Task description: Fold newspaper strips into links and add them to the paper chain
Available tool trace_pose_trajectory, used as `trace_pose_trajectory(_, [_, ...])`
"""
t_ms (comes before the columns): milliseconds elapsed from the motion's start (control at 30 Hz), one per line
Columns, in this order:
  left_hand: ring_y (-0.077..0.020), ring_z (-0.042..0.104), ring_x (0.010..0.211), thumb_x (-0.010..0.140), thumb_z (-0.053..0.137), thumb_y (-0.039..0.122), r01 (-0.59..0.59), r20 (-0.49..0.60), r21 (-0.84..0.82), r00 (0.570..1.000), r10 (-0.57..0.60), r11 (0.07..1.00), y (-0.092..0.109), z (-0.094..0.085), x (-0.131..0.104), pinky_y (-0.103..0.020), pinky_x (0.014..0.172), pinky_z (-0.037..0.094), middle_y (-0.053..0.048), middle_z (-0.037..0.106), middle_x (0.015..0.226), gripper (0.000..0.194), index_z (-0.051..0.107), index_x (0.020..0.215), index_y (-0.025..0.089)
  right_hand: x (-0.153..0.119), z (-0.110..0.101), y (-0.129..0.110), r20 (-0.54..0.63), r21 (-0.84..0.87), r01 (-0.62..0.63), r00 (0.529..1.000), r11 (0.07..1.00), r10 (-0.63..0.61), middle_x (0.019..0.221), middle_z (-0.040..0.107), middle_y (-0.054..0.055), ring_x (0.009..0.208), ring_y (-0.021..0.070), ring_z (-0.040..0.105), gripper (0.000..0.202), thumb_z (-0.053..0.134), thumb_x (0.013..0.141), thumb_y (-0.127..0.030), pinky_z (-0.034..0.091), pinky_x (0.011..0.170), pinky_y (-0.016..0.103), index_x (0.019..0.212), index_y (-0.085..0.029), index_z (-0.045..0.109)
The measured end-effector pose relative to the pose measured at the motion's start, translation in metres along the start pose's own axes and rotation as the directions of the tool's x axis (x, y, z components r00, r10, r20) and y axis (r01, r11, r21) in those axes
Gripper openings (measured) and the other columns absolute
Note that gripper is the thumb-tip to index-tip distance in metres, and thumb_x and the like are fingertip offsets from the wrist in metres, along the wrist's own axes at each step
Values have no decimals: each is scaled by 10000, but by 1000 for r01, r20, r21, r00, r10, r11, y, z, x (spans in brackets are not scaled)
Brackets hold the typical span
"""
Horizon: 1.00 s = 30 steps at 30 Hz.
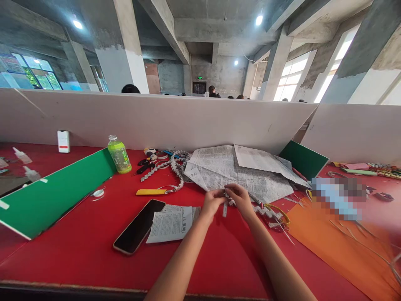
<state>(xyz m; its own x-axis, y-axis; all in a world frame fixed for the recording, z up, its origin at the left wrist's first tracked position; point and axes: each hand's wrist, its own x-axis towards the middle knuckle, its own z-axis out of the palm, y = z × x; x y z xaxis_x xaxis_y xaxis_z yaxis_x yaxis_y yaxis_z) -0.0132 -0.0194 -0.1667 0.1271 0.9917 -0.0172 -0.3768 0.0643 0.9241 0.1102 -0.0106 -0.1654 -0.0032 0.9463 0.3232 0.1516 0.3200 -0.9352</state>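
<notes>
My left hand (214, 202) and my right hand (239, 198) meet above the red table, fingertips pinched together. Between them is a narrow strip of folded newspaper (224, 210), its lower end hanging down. My fingers hide its upper part, and I cannot tell how it is folded. Just right of my right hand lies a zigzag chain of folded paper (268, 214) with yellow loops by it. Large newspaper sheets (216, 167) spread out behind my hands. Cut newspaper pieces (171, 225) lie to the left of my left forearm.
A black phone (139, 226) touches the cut pieces. Further back stand a green bottle (119, 154) and another woven paper chain (177, 171) with a yellow strip (151, 192). Green dividers (62, 188) flank the space. An orange sheet (332, 246) covers the right side.
</notes>
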Motion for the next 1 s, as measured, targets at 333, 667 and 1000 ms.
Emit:
trace_pose_trajectory(333, [-172,622,693,516,761,249,7,32,-30,999,-6,1000,-1,0,-1,-294,717,466,-53,703,731,284,716,772,136,0,2,1,-21,-10,22,1000,1000,-23,683,598,18,592,142,519,235,581,726,-398,423,544,257,808,-181,618])
trace_pose_trajectory(667, [-177,622,698,562,701,208,-110,-56,87,992,115,990,-3,-3,5,-277,701,462,-57,712,725,176,720,721,135,3,2,4,-6,18,-12,1000,1000,12,736,638,38,680,168,560,267,632,682,-426,434,629,283,765,-173,658])
trace_pose_trajectory(1000, [-157,599,621,529,698,194,-92,-23,144,995,96,985,-2,-3,4,-255,627,447,-31,686,639,128,696,643,135,0,0,5,45,147,-110,994,983,104,556,523,-25,541,116,477,246,642,683,-407,382,525,241,615,-178,584])
